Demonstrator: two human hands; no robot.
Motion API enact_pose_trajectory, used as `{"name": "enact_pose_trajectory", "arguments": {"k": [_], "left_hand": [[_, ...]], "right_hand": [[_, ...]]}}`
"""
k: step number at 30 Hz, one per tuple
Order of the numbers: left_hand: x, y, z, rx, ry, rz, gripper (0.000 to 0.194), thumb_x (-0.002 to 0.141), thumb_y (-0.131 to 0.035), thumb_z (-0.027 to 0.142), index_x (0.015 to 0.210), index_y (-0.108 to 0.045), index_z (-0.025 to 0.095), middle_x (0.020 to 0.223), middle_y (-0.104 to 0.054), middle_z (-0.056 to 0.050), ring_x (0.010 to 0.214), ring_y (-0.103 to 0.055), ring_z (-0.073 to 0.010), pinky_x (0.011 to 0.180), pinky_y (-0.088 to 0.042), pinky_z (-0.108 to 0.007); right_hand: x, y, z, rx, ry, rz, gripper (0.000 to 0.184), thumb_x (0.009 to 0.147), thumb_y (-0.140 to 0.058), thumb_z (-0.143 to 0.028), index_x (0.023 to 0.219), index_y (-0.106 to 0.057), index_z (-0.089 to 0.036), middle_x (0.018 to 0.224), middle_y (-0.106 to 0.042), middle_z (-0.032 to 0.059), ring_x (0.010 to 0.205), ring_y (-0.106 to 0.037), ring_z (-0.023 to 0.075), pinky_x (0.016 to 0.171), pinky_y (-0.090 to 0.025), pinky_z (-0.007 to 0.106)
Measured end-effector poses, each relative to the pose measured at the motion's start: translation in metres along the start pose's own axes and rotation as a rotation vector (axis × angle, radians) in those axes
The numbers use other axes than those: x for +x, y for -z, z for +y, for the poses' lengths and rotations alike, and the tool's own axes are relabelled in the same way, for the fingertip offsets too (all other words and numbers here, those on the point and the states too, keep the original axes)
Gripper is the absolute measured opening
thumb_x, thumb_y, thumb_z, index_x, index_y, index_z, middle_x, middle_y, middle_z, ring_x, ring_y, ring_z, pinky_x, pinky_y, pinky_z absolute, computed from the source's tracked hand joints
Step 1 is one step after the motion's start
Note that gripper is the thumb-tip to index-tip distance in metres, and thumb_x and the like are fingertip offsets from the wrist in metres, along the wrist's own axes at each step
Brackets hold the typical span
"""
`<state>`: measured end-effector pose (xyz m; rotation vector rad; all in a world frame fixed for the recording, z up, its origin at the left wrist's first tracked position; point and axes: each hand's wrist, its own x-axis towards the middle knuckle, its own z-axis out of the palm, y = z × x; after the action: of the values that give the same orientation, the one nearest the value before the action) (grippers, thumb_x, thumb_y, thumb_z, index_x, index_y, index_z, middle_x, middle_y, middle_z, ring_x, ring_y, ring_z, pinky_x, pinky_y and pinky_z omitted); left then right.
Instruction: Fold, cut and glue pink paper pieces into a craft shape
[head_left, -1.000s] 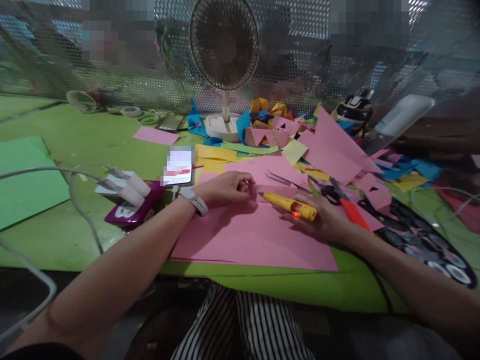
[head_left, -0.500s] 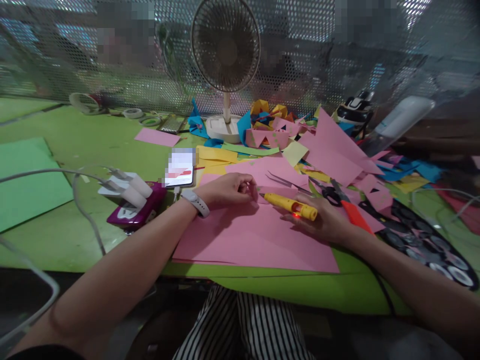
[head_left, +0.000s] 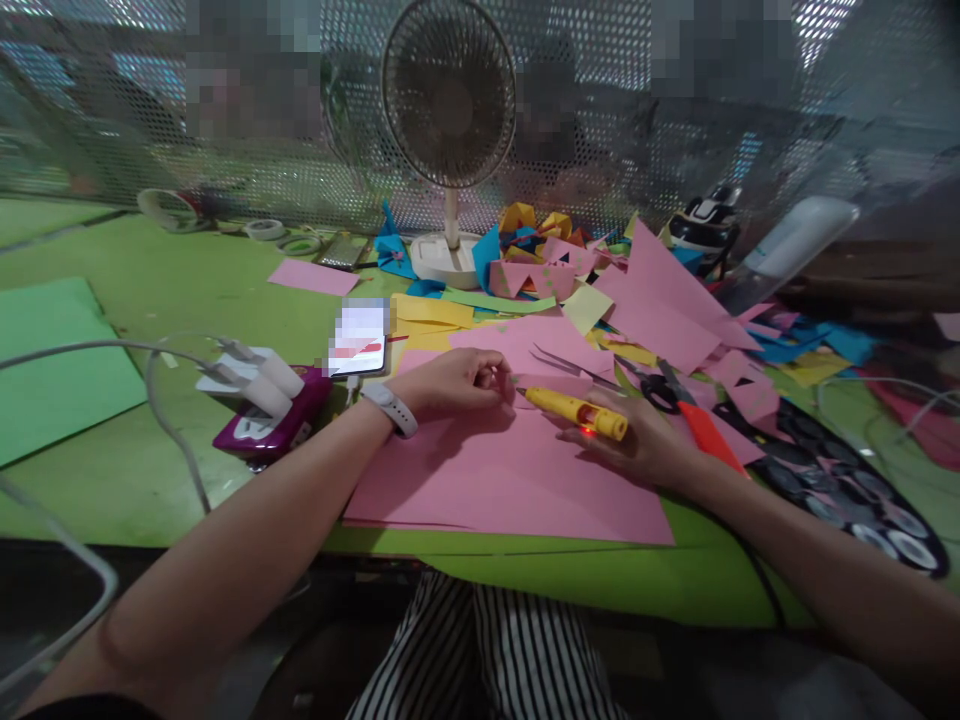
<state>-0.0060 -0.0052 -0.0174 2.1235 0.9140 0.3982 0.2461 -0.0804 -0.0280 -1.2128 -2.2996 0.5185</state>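
Right hand (head_left: 626,440): grasping yellow tool (head_left: 576,412), tip toward left hand
Left hand (head_left: 469,382): fingers curled; grip contents unclear
Below both hands: pink paper (head_left: 510,490) on surface (head_left: 225,265)

Dim, uneven light leaves soft shadows under both hands (head_left: 461,382) and dull glare on the green desk (head_left: 142,480); the edges look stretched and smeared.
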Motion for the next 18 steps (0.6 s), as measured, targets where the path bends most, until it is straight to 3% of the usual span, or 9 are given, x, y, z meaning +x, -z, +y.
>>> {"name": "enact_pose_trajectory", "arguments": {"k": [18], "left_hand": [[-0.0005,-0.0006,-0.0011,-0.011,-0.008,-0.010,0.023,0.068,-0.052,0.017,0.090,-0.060,0.016,0.061,-0.046,0.003,0.055,-0.040,-0.0095,0.048,-0.028,-0.021]], "right_hand": [[0.0003,0.0006,-0.0046,-0.005,-0.021,0.006,0.028,0.079,-0.060,-0.043,0.095,-0.060,-0.019,0.079,-0.064,0.0058,0.070,-0.060,0.0204,0.057,-0.047,0.031]]}}
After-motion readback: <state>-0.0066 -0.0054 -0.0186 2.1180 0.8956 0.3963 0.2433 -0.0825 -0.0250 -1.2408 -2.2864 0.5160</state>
